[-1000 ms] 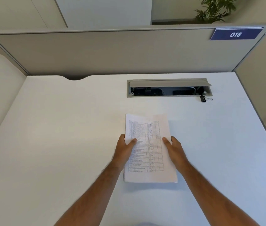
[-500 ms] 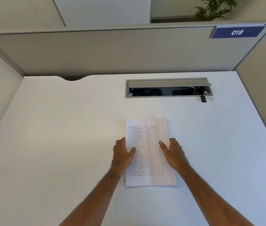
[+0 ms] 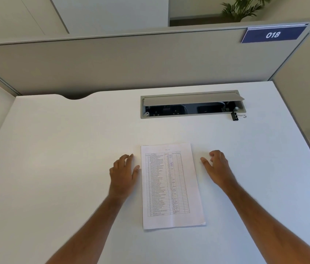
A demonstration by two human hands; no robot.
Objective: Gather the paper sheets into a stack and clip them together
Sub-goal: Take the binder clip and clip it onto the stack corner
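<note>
From the head camera, the white printed paper stack (image 3: 172, 185) lies flat on the white desk (image 3: 64, 159). The left hand (image 3: 123, 173) sits just beside its left edge, perhaps touching; the right hand (image 3: 217, 168) lies near its right edge. Both have loosely curled fingers holding nothing. A small black binder clip (image 3: 235, 116) rests well beyond the stack's far right corner.
</note>
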